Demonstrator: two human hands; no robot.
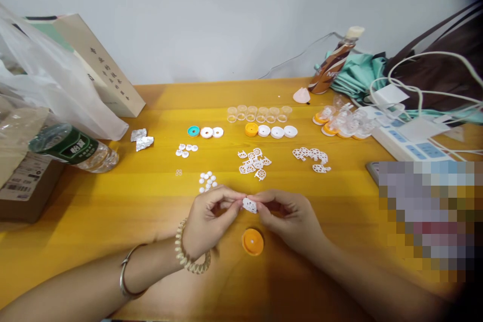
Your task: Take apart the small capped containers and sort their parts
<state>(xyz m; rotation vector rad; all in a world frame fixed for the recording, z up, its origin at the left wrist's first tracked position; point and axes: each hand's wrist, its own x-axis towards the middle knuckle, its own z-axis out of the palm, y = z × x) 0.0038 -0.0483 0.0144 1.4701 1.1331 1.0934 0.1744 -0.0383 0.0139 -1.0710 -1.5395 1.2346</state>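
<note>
- A small white lattice piece (249,205) sits between the two hands, just above the table, near the front middle of the yellow table (151,201).
- The left hand (209,219) pinches the piece's left edge with thumb and forefinger pressed together; a coiled band and a metal bangle ring that wrist.
- The right hand (289,219) pinches the piece's right edge, fingertips closed on it.
- An orange cap (252,241) lies on the table just below the hands, open side up.
- Behind the hands lie a heap of white lattice pieces (254,163), a second heap (312,158) to the right, and small white discs (207,181) to the left.
- Farther back stand a row of clear cups (259,113) and a row of round caps (271,131), with a teal cap (193,131) to the left.
- A green-labelled bottle (71,148) lies at the left edge; a power strip (403,138) sits at the right.
</note>
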